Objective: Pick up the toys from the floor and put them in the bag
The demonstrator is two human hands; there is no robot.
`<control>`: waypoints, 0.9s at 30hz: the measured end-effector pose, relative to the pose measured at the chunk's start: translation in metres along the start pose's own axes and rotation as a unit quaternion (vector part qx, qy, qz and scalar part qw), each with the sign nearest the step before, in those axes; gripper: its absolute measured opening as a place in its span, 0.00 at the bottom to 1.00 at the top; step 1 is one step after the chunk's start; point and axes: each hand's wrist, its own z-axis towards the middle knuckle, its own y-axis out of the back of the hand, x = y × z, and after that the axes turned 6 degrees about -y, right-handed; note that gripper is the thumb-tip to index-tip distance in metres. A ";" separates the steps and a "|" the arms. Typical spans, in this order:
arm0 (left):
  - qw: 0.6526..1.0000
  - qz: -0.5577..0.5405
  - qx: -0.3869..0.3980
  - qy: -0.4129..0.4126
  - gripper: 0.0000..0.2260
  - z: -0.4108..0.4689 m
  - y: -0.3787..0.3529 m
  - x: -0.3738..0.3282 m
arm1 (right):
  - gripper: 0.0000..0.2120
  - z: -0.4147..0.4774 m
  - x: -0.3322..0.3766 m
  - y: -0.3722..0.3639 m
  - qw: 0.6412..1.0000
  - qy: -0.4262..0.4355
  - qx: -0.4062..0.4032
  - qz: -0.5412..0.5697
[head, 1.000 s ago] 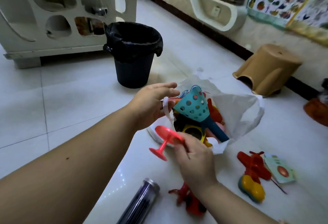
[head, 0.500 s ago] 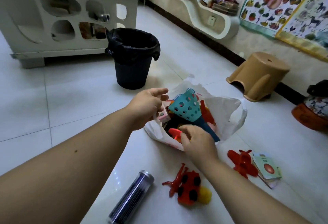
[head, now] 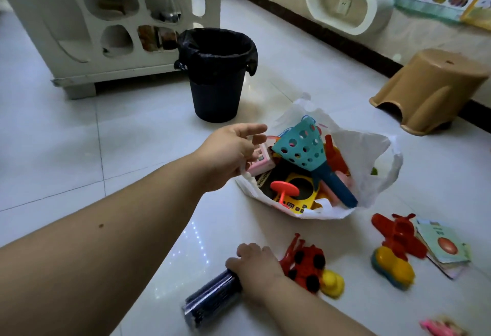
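Note:
A white plastic bag (head: 372, 155) lies open on the floor, holding a teal perforated scoop (head: 300, 144), a red goblet-shaped toy (head: 284, 189), a yellow toy and a pink box. My left hand (head: 231, 152) is at the bag's left rim, lower fingers curled on the plastic. My right hand (head: 255, 264) is low on the floor, closed over the end of a dark cylindrical tube (head: 210, 301). Next to it lie a red ladybird toy (head: 305, 264) and a yellow duck (head: 332, 282). A red plane (head: 398, 234) and a yellow-teal toy (head: 393, 269) lie further right.
A black lined bin (head: 216, 75) stands behind the bag, with a white cabinet (head: 106, 30) behind it. A tan plastic stool (head: 430, 88) sits at the right by the wall. A picture card booklet (head: 446, 248) and a pink item (head: 438, 327) lie on the tiles.
My right hand dropped the red goblet toy into the bag, then moved down and left onto the dark tube. My left hand stayed at the bag's rim.

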 end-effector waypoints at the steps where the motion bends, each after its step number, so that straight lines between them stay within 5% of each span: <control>1: 1.000 -0.001 -0.001 -0.004 0.26 0.001 0.001 0.001 | 0.19 -0.008 -0.008 0.004 1.000 0.001 -0.001 0.017; 7: 1.000 -0.022 0.016 -0.006 0.28 0.007 0.005 -0.004 | 0.19 -0.093 -0.069 0.097 0.988 -0.062 -0.079 0.121; 14: 0.999 -0.035 0.034 0.008 0.28 0.008 0.004 -0.005 | 0.26 -0.179 -0.126 0.229 0.954 -0.258 -0.132 0.072; 18: 0.998 -0.042 0.046 0.007 0.28 0.007 0.001 -0.007 | 0.25 -0.133 -0.126 0.230 0.943 -0.286 -0.155 0.067; 22: 0.997 -0.052 0.057 0.004 0.27 0.005 -0.001 -0.007 | 0.19 -0.046 -0.119 0.196 0.956 -0.266 -0.080 0.090; 27: 0.996 -0.073 0.046 0.003 0.26 0.007 0.004 0.001 | 0.29 0.019 -0.107 0.154 0.955 -0.269 -0.026 0.118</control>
